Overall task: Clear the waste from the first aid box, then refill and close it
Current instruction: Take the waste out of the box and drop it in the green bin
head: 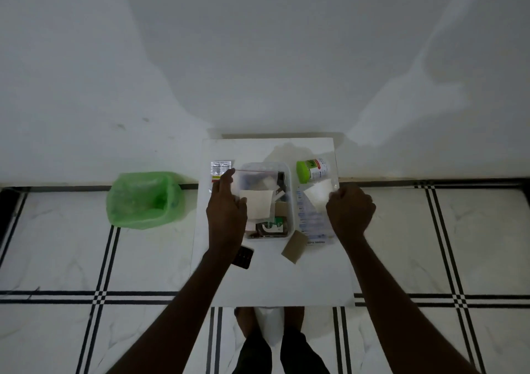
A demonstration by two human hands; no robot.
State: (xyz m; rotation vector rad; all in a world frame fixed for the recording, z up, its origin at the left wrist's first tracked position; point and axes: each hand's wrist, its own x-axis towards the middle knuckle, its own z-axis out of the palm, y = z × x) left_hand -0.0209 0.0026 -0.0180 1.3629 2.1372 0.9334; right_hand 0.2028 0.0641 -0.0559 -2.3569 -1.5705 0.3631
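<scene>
The clear plastic first aid box [290,201] stands open in the middle of a small white table [272,281], with packets and dark items inside. My left hand [226,210] pinches the left edge of a clear zip bag [258,178] holding a white pad, held over the box. My right hand [350,211] is closed at the corner of a clear packet [318,195] with a white pad, to the right of the box. A green-capped bottle [312,170] lies at the back right. A green-lined waste bin [143,198] sits on the floor to the left.
A silver sachet [219,170] lies at the table's back left. A blue-printed wrapper [312,224] and a brown cardboard piece [294,246] lie right of the box. A dark packet [243,256] sits under my left wrist. The wall is directly behind the table.
</scene>
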